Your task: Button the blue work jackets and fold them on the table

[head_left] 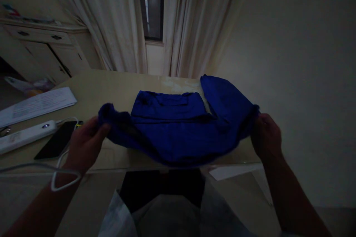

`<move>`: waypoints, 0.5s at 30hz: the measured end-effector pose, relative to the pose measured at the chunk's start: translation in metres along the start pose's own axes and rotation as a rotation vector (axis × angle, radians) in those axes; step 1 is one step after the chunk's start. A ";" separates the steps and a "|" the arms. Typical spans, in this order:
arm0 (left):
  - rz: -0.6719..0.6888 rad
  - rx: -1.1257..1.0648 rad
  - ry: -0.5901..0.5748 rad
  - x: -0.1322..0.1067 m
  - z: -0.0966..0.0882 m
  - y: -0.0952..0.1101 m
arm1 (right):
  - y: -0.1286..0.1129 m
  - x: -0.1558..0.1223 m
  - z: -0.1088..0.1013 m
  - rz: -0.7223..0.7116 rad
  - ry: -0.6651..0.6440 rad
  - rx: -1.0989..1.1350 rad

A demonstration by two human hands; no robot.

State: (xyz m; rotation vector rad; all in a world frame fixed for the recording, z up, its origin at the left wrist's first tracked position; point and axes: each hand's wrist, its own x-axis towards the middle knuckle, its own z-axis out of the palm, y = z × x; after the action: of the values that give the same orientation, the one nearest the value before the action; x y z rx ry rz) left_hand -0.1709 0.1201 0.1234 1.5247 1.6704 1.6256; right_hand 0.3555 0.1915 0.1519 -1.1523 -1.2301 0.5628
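A blue cloth garment (178, 137) lies on the table, its near part lifted and spread between my hands. Its far part is folded flat and shows a pocket-like slit; a sleeve-like piece (222, 92) sticks out at the back right. At the left, my left hand (87, 142) pinches one corner of the near edge between thumb and fingers. The opposite corner is gripped by my right hand (265, 133), whose fingertips are partly hidden. Between the two hands the near edge sags in a curve over the table's front.
On the table's left are a black phone (58, 140), a white power strip (27, 137) with a cable, and folded printed paper (39, 103). A white cable loop (65, 181) crosses my left wrist. A wall (306, 81) stands close on the right; curtains (116, 22) hang behind.
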 end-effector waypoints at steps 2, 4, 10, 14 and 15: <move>0.047 -0.078 0.016 0.054 0.026 0.011 | 0.001 0.060 0.042 -0.079 0.000 -0.169; 0.094 -0.096 0.029 0.111 0.051 0.012 | 0.009 0.121 0.085 -0.149 -0.004 -0.244; -0.304 0.430 -0.031 0.200 0.101 -0.054 | 0.080 0.192 0.164 0.165 -0.202 -0.698; -0.577 0.404 -0.186 0.182 0.108 -0.099 | 0.130 0.159 0.160 0.316 -0.345 -0.792; -0.610 0.346 -0.191 0.176 0.108 -0.105 | 0.139 0.153 0.157 0.333 -0.369 -0.809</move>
State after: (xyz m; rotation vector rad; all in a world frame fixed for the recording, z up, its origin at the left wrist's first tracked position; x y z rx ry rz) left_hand -0.1898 0.3458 0.0748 1.0906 2.1043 0.8858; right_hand 0.2880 0.4314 0.0795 -2.0233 -1.6649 0.5501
